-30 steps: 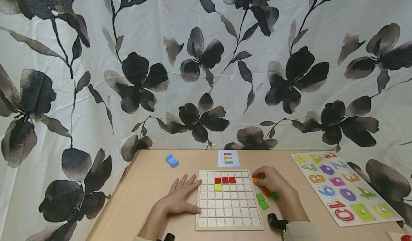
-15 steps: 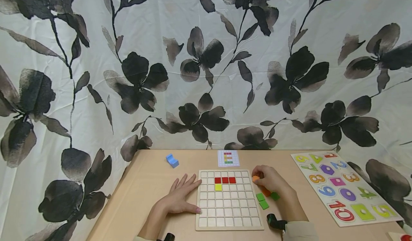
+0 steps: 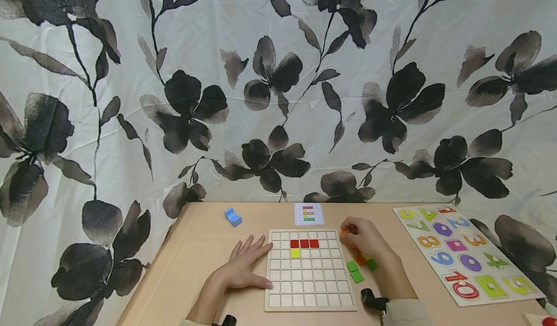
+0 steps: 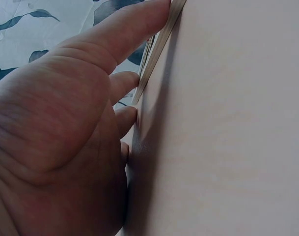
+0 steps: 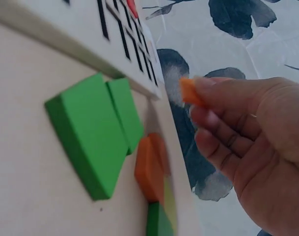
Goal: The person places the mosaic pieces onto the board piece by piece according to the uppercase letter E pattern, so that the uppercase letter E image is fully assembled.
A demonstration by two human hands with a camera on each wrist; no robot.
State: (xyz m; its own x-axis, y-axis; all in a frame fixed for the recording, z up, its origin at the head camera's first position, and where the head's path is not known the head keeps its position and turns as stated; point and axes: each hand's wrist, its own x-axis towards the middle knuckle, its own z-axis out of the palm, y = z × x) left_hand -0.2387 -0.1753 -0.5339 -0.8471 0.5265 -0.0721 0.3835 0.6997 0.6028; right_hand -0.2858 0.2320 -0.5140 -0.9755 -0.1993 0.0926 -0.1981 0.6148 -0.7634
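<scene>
A pale wooden grid board (image 3: pixel 310 287) lies in the middle of the table, with three red tiles (image 3: pixel 304 244) in a row and one yellow tile (image 3: pixel 295 253) below the leftmost. My left hand (image 3: pixel 243 268) lies spread at the board's left side; its thumb and fingertips touch the edge. In the right wrist view, an orange block (image 5: pixel 189 92) is pinched between the thumb and fingers of my right hand (image 5: pixel 252 128), above the table beside the board's right edge. Two green blocks (image 5: pixel 93 135), another orange block (image 5: pixel 150 167) and a further green block (image 5: pixel 158 219) lie below that hand.
A pattern card (image 3: pixel 309 214) lies behind the board. Blue blocks (image 3: pixel 233 217) sit at the back left. A number and shape puzzle board (image 3: pixel 467 258) lies on the right. A flowered cloth (image 3: pixel 278 98) hangs behind the table.
My right hand has lifted slightly from the table with the orange block pinched in it. The left hand and the board stay where they were.
</scene>
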